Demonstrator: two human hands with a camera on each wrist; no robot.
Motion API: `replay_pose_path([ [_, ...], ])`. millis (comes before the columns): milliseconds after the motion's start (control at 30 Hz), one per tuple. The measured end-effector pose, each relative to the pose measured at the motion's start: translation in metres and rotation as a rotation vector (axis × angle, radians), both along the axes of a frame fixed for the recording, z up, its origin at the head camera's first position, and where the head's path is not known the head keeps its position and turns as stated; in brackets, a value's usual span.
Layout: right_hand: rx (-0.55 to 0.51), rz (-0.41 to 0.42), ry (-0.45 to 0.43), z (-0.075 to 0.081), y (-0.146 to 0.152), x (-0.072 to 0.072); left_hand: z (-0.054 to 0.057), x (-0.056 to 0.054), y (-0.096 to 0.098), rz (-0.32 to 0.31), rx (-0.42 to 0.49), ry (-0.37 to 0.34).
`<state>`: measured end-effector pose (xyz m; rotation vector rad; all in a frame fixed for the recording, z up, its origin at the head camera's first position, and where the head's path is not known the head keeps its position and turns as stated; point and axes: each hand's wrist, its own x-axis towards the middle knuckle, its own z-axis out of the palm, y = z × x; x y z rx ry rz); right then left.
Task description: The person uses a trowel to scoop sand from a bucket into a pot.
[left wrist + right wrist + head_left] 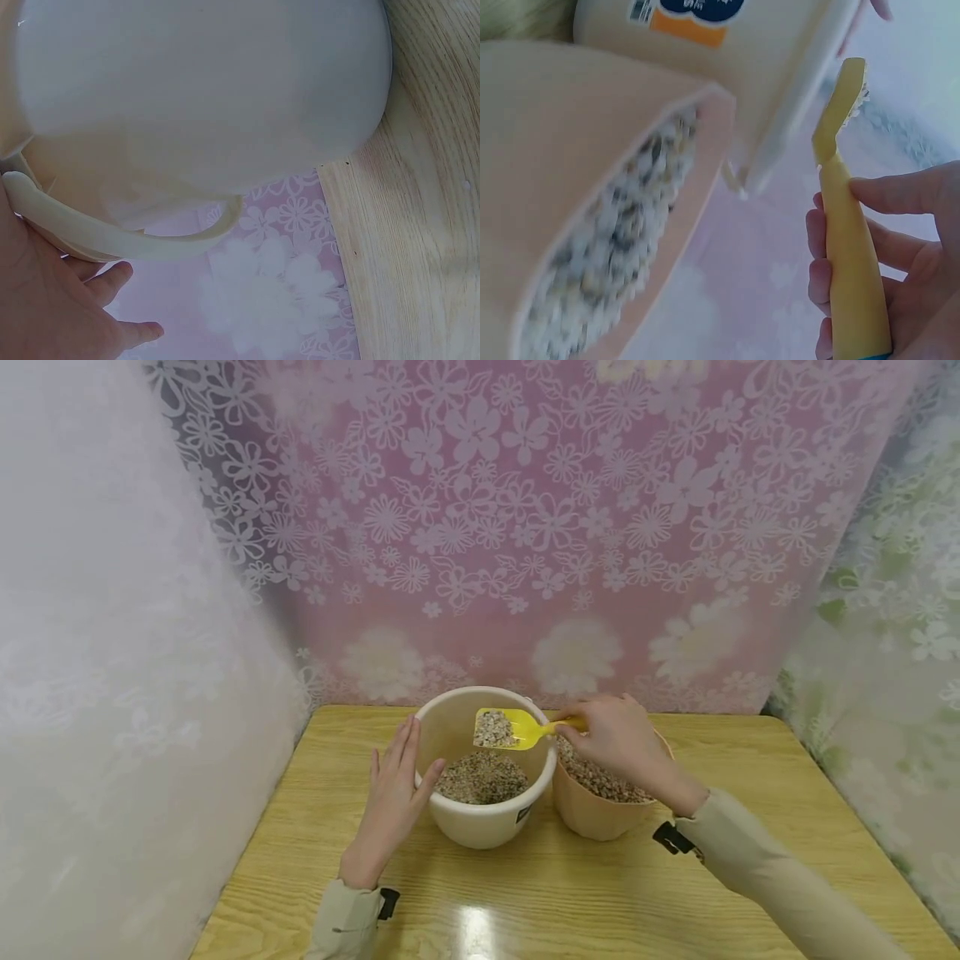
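Note:
A cream bucket [480, 827] stands on the wooden table with gravel [483, 777] in its bottom. My left hand [393, 793] rests on its left rim, fingers fairly straight along the outside and the thumb over the edge. The bucket's handle [142, 244] hangs beside that hand in the left wrist view. My right hand [618, 739] grips the handle of a yellow scoop [532, 731]. Small pale stones lie in the scoop's blade, which is over the bucket's opening. Beneath the right hand is a peach-coloured pot [592, 814] holding more gravel [622, 232], partly hidden by hand and forearm.
Bucket and pot stand side by side near the back of the table [570, 902]. A flowered pink cloth [510, 568] hangs behind them. Pale sheets close off the left [135, 652] and right [892, 677] sides.

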<state>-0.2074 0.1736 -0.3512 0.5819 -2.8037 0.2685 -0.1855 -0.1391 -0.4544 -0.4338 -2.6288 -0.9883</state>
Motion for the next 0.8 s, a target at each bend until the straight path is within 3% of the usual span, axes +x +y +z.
replay_pose_path([
  [300,-0.021,-0.124,-0.03,0.018,0.051,0.014,0.002,0.001,0.001,-0.011,0.004,-0.012],
  [467,-0.015,-0.133,-0.009,0.019,0.081,0.021,0.003,0.001,0.0,-0.005,-0.004,-0.019],
  [800,0.142,-0.148,0.188,0.008,0.116,0.036,0.002,0.001,0.002,-0.011,-0.006,-0.019],
])
